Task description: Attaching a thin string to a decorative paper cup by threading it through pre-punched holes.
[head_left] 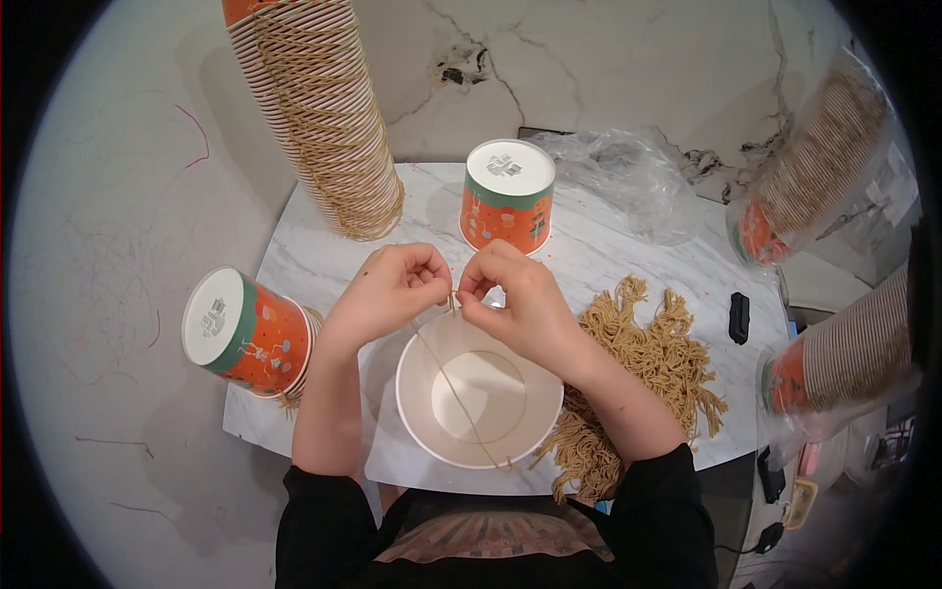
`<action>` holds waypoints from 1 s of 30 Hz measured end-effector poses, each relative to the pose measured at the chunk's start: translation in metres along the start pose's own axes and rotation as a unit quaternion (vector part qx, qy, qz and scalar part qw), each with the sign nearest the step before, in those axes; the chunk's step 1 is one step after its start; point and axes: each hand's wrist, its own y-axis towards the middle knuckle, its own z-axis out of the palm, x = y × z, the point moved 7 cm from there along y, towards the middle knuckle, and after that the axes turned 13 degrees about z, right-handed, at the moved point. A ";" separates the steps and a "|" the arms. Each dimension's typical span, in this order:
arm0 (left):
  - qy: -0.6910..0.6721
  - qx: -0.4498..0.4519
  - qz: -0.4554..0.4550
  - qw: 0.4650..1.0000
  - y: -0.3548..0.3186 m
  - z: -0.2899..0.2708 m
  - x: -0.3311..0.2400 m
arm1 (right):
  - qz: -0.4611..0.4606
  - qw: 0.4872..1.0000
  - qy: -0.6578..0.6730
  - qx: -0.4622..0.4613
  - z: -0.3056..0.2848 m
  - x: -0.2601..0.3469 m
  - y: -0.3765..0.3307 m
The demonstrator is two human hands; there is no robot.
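A white paper bucket (pixel 412 402) stands mouth up in front of me on the table. One strand of tan cord (pixel 454 395) runs across its mouth, from the near rim toward the far side. Above the far rim, my left hand (pixel 391 293) pinches the cord between thumb and fingers. Close beside it, my right hand (pixel 518 302) pinches too, with a short piece of cord between the two sets of fingertips. My fingers partly hide how the cord meets the far rim. A loose heap of tan cords (pixel 653 358) lies under and beside my right forearm.
An orange-and-green bucket (pixel 507 211) sits upside down behind. Left stands a tall cord-strung stack (pixel 314 118) and a tilted bucket (pixel 263 334). A crumpled clear bag (pixel 633 187) lies at the back. Bagged stacks (pixel 819 147) line the right, near a small black object (pixel 739 318).
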 end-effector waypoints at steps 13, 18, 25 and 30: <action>-0.023 0.006 -0.022 0.999 -0.001 0.000 -0.003 | 0.011 0.999 -0.041 0.011 0.001 -0.007 0.001; -0.025 0.010 -0.013 1.000 -0.001 -0.001 -0.001 | 0.030 0.999 0.010 0.013 0.000 -0.006 0.002; 0.032 0.017 0.008 0.999 0.001 0.002 -0.011 | 0.040 0.999 0.010 0.012 -0.001 -0.008 0.001; -0.018 -0.022 0.014 1.000 0.002 0.002 -0.010 | 0.030 1.000 0.000 0.000 -0.002 -0.002 0.001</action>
